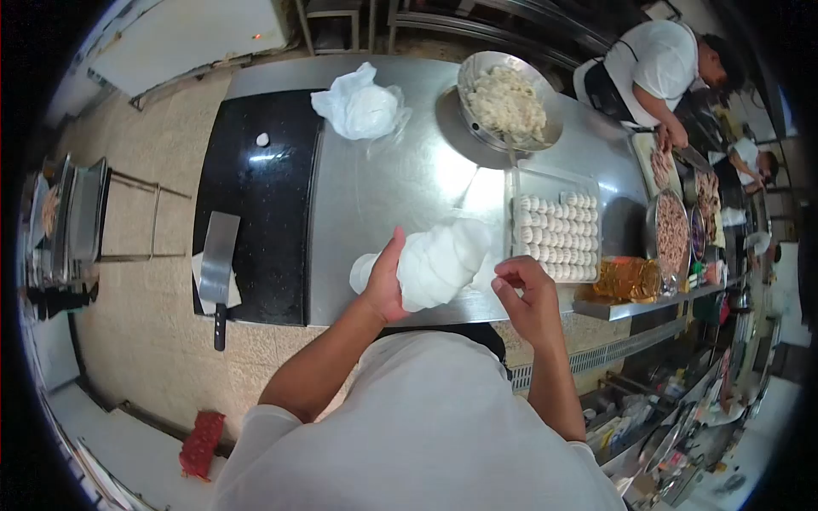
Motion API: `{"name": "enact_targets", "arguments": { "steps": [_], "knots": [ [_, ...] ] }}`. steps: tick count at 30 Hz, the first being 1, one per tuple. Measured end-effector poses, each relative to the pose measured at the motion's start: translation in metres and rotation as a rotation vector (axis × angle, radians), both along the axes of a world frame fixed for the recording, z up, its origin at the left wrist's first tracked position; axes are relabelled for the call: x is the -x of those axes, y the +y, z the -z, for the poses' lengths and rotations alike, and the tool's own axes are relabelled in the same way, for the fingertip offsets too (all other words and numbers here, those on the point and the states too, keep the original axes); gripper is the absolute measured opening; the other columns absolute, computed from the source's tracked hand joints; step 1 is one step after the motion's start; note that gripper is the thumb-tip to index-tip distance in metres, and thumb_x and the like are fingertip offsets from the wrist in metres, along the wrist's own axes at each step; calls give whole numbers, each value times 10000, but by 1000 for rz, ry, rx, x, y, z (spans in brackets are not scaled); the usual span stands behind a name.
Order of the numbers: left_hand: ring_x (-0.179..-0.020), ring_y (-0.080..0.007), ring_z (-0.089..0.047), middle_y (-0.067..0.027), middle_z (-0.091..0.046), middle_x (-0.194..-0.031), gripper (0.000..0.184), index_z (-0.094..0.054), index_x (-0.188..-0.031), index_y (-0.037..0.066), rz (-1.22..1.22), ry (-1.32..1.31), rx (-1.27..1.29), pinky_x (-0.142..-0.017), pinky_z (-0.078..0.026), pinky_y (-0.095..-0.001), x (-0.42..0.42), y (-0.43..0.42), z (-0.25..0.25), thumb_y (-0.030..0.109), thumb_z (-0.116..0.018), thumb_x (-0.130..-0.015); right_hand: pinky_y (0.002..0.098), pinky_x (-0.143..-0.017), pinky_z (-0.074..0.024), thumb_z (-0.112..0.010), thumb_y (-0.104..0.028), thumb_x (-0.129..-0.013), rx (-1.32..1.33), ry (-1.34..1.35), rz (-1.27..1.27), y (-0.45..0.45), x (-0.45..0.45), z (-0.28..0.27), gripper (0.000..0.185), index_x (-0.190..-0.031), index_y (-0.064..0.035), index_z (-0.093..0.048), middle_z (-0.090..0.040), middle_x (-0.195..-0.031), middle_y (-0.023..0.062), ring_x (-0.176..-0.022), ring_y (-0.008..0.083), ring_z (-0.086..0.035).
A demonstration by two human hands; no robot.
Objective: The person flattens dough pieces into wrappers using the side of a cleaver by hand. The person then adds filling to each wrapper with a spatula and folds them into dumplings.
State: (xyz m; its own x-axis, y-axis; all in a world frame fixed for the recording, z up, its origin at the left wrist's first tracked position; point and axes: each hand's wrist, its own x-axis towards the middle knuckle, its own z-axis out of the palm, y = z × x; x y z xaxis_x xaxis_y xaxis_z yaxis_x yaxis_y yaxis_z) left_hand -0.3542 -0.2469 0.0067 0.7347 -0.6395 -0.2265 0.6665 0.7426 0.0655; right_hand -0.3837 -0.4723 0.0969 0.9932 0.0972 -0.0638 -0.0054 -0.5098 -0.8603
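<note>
My left hand (388,281) is wrapped around the lower side of a fanned stack of white round dough wrappers (439,260), held above the steel table. Close to the stack's right side, my right hand (530,298) is bent with thumb and forefinger pinched at a thin pale wrapper edge. Just beyond that hand, a clear tray (516,226) holds rows of small white dumplings (558,234). A large steel bowl (471,72) of pale chopped filling (509,102) stands at the back, a handle resting over its near rim.
A white plastic bag (362,106) lies at the table's back. On the black board (256,187) are a cleaver (220,260) and a small dough piece (262,140). Oil containers (626,279) stand at right. A co-worker (656,64) cuts meat beyond, near a bowl of minced meat (671,230).
</note>
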Motion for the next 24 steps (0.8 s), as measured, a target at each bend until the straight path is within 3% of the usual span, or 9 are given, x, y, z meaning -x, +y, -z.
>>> {"name": "enact_targets", "arguments": {
  "steps": [3,5,8,10,14,17,21,23,24],
  "knots": [
    [-1346,-343,-505,-167,-487,-1485,788,-374,-1502,21,-25,-47,-178,-1138,-389,-490,-5,-1,-10,630,-379,-1002,263,-735,-518,-722,12,-850,-39,-9,-65,8,-3,4,140,-957,14,-633,-629,-956,90,-821,145,-624],
    [-1336,-343,-514,-168,-494,-1478,772,-375,-1500,20,-32,-82,-115,-1127,-400,-487,-3,-5,-7,610,-403,-1003,261,-705,-513,-742,-5,-840,-78,-45,-132,13,-8,6,140,-924,9,-631,-625,-929,83,-784,136,-615],
    [-1315,-338,-532,-170,-512,-1458,758,-381,-1495,16,-23,-179,-50,-1104,-422,-478,3,-12,-1,587,-442,-1001,340,-531,-415,-825,-168,-800,66,-50,-162,12,-24,-1,313,-771,-13,-556,-589,-752,93,-593,184,-525],
    [-1225,-293,-600,-144,-590,-1364,743,-454,-1435,1,13,-230,-6,-1043,-475,-434,7,-17,-8,566,-556,-964,346,-523,-399,-825,-179,-801,66,2,-217,2,-36,-7,333,-754,-14,-540,-558,-695,90,-572,187,-498],
    [-1284,-320,-558,-174,-545,-1416,815,-422,-1457,-9,97,-272,-177,-1075,-447,-464,6,-10,-2,608,-555,-942,354,-508,-372,-813,-204,-817,-19,149,-441,-22,-50,-1,373,-712,-15,-510,-490,-590,84,-526,199,-429],
    [-1281,-314,-560,-176,-547,-1414,841,-427,-1448,-16,127,-312,-315,-1070,-451,-467,8,-7,-7,615,-595,-917,294,-500,-332,-796,-152,-853,-96,173,-528,-32,-54,12,375,-694,-36,-477,-440,-598,21,-571,103,-393],
    [-1317,-323,-530,-183,-515,-1445,883,-399,-1471,-13,98,-283,-262,-1091,-435,-482,12,-13,-5,635,-599,-906,276,-515,-337,-739,-114,-900,-198,108,-566,-50,-59,29,342,-692,-37,-478,-458,-630,-1,-595,88,-389],
    [-1333,-328,-515,-184,-500,-1461,894,-389,-1478,-13,67,-249,-183,-1101,-426,-486,13,-20,-5,641,-596,-905,264,-532,-349,-706,-92,-924,-288,186,-376,-65,-60,34,329,-684,-35,-488,-500,-675,-24,-610,80,-388],
    [-1352,-332,-496,-189,-478,-1480,904,-378,-1486,-12,35,-289,-105,-1114,-412,-490,13,-23,-11,642,-597,-902,282,-570,-395,-707,-72,-908,-281,94,-278,-76,-62,49,209,-791,-28,-539,-517,-715,4,-641,86,-442]
  ]
}}
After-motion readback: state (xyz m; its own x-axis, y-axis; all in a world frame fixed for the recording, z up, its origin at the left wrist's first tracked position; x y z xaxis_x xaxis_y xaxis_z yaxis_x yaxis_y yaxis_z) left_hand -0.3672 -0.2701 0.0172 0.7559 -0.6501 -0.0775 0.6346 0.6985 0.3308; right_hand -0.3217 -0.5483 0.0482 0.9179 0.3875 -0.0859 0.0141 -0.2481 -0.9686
